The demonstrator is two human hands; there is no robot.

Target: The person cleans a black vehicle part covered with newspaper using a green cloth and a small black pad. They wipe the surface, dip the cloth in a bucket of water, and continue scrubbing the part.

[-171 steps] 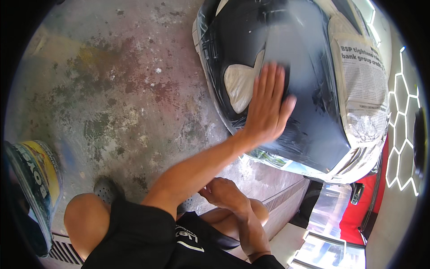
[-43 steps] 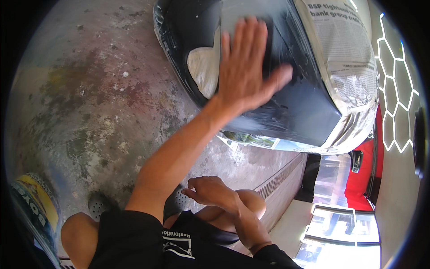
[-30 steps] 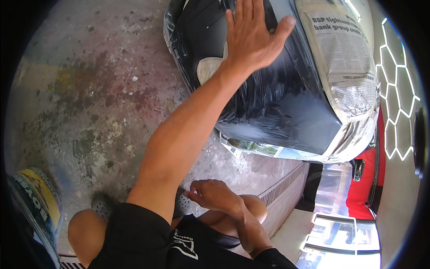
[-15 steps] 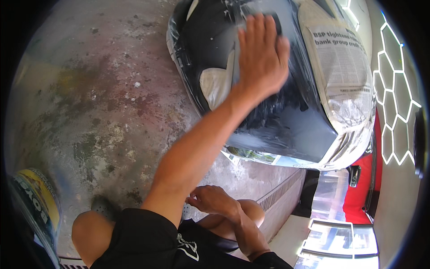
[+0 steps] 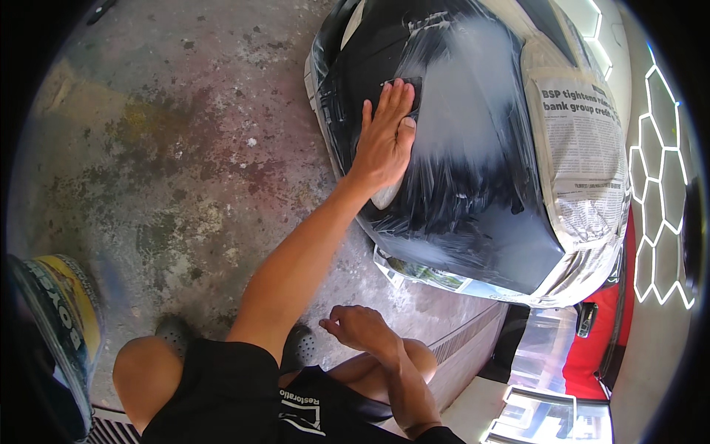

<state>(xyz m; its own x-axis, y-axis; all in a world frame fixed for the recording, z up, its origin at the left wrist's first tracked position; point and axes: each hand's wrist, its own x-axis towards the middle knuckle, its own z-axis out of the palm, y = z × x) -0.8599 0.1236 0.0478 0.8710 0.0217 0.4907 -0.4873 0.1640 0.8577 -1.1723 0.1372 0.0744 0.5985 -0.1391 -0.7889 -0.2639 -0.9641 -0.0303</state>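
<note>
My left hand (image 5: 384, 140) lies with fingers spread on the black car body panel (image 5: 473, 229), pressing a dark, square sanding pad (image 5: 416, 90) whose edge pokes out past the fingertips. Right of the pad, a wide pale grey patch (image 5: 466, 96) with wet-looking streaks covers the panel. A light, masked-over section (image 5: 386, 195) shows just under my left wrist. My right hand (image 5: 356, 327) hangs by my right knee, away from the car. Its fingers are loosely curled, and nothing shows in them.
Newspaper and tape (image 5: 584, 140) mask the car to the right of the panel. A container with a yellow and dark label (image 5: 74, 311) stands at the lower left. A slotted floor drain (image 5: 466, 333) runs beyond my right knee. Something red (image 5: 592, 355) is at the right.
My left hand has slid with the sanding pad toward the left and nearer to me, uncovering the grey patch. The view has shifted slightly. My right hand stays by the knee.
</note>
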